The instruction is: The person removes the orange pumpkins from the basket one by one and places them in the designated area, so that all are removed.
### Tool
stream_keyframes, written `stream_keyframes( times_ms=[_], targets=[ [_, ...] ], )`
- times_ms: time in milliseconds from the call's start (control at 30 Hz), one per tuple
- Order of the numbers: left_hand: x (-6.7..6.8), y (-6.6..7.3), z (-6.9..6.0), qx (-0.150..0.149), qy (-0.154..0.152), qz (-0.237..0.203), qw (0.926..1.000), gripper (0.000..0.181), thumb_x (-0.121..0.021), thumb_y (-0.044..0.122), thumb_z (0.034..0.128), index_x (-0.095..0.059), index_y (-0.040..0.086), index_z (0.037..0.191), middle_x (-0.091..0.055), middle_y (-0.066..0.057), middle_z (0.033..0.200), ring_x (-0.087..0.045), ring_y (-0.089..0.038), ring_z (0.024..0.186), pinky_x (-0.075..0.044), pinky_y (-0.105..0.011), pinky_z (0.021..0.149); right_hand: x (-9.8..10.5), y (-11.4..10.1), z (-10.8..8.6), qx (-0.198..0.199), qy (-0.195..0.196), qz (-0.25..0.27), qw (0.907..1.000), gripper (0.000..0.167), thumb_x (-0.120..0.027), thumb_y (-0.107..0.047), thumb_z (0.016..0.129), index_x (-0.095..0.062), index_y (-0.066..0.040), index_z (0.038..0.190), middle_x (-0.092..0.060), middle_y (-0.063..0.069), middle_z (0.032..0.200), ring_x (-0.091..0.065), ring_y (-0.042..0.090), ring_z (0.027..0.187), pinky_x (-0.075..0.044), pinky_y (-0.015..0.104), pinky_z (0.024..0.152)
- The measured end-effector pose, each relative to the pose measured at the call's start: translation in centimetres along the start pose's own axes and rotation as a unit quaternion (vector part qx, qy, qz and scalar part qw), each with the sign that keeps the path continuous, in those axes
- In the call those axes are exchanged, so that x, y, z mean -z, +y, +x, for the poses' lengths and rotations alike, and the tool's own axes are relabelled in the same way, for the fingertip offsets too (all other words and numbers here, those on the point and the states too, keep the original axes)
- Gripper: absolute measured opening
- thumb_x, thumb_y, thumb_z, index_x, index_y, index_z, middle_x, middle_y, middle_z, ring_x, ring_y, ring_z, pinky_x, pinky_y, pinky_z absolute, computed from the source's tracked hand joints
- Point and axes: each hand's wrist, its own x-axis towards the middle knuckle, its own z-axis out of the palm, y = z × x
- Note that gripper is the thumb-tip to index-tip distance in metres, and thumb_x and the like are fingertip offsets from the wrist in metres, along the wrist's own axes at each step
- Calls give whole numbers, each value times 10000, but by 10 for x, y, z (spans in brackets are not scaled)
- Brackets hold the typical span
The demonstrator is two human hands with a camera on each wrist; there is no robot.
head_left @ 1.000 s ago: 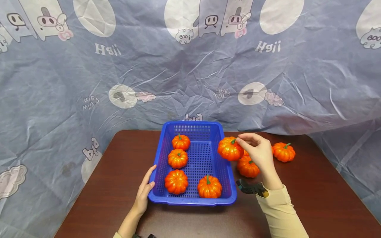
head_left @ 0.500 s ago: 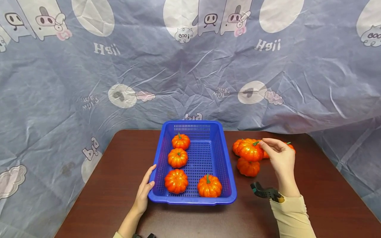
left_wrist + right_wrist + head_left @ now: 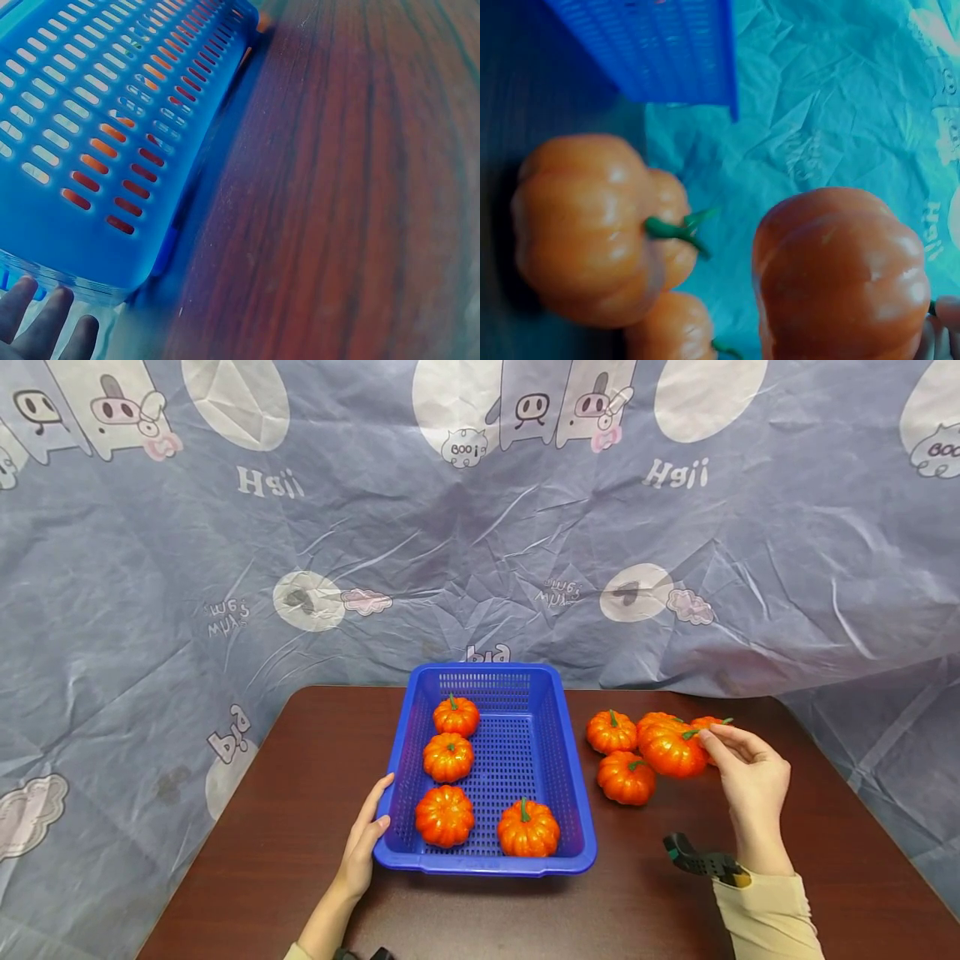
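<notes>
Head view bright, glints on pumpkins (image 3: 447, 758); wrist views dimmer, bluish.

Wrinkled grey-blue cloth (image 3: 450, 539), printed with cartoon figures (image 3: 531, 410), hangs behind a brown table (image 3: 322, 756)

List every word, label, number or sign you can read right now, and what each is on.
"Hgii": the hanging cloth, twice in the head view, sideways in the right wrist view.
"BOO": a printed cloud on the cloth, and again at the head view's right edge, cut off.
Upside-down lettering lower on the cloth: too unclear to read surely.
No readable text on the basket or the pumpkins.
</notes>
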Motion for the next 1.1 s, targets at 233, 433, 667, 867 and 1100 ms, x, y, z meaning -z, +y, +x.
stream_keyframes(
  times_ms=[233, 433, 667, 867, 1100],
  targets=[
    [-1, 0, 0, 30, 7, 1, 10000, 529, -334, 114, 932, -301, 78, 1459, -275, -162, 1486, -393, -173, 1248, -328, -190, 977, 15, 16, 6, -169, 427, -349, 9983, 188, -806, -64, 707, -757, -63, 888, -676, -96, 665, -627, -1, 609, -453, 90, 576],
    [0, 0, 0, 45, 13, 20, 10000, 534, -337, 119, 928, -300, 82, 1460, -272, -156, 1490, -390, -160, 1252, -326, -191, 979, 29, 40, 14, 22, 429, -496, 9978, 185, -802, -103, 720, -751, -62, 893, -679, -121, 692, -623, -13, 633, -456, 92, 576],
    [0, 0, 0, -29, -1, -25, 10000, 532, -333, 111, 931, -293, 71, 1460, -278, -169, 1484, -398, -163, 1249, -333, -192, 977, 46, 87, 33, 205, 338, -912, 9951, 236, -814, -178, 716, -756, -83, 923, -689, -107, 734, -624, 1, 652, -455, 107, 559],
    [0, -1, 0, -27, 1, -30, 10000, 529, -330, 106, 934, -292, 71, 1460, -271, -165, 1488, -395, -148, 1252, -331, -192, 980, 60, 131, 52, 24, 323, -549, 9980, 340, -838, -201, 688, -741, -62, 984, -703, -81, 798, -637, 31, 709, -465, 102, 602],
    [0, -1, 0, -35, -10, -32, 10000, 529, -327, 103, 935, -289, 73, 1461, -262, -162, 1492, -384, -148, 1256, -323, -189, 983, 62, 140, 52, -240, 331, -521, 9978, 377, -846, -244, 674, -738, -69, 990, -700, -87, 811, -638, 25, 738, -468, 105, 617]
  ],
)
